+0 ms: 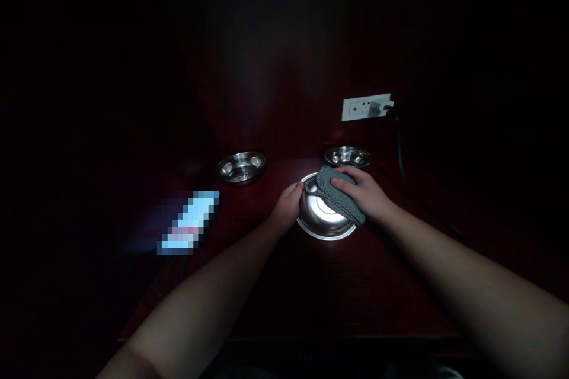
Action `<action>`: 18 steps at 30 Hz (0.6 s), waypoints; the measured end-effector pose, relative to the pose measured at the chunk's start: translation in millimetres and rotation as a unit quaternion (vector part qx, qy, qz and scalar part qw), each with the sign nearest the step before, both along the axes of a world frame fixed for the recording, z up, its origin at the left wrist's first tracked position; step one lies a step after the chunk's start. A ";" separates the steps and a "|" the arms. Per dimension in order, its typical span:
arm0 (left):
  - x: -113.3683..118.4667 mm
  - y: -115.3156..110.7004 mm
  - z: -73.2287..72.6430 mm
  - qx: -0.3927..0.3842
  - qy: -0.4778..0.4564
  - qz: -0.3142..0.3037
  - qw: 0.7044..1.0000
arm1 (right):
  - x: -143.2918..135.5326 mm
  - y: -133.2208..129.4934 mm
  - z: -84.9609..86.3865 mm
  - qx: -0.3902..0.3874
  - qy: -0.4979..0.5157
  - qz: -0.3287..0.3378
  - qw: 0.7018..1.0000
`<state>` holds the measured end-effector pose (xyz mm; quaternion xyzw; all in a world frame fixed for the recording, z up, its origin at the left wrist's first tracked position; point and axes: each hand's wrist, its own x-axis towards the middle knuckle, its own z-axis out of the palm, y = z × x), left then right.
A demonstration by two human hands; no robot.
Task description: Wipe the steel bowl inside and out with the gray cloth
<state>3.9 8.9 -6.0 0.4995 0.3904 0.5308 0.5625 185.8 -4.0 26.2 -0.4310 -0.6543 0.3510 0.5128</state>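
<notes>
My left hand (288, 207) grips the left rim of a shiny metal bowl (324, 228), thumb on the edge, its other fingers mostly hidden. The bowl's inside faces up toward me. My right hand (362, 189) is closed on a grey-green cloth (340, 198) with a textured border. That cloth lies over the bowl's right side, and a small loop at its left end reaches close to my left thumb. Behind the bowl sits another metal bowl (347, 157). To the left stands a short stack of metal bowls (241, 167).
On the left of the dark red table (355, 284) lies a lit phone (191, 222), its screen blurred out, with a cable below it. A white wall socket (367, 108) holds a plug, and a dark cord (400, 154) runs down at the right. The surroundings are very dark.
</notes>
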 end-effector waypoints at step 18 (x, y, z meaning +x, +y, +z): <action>-0.1 -7.4 -2.5 -0.036 -0.069 0.000 0.997 | -0.5 6.5 -3.9 -0.031 0.123 -0.068 0.990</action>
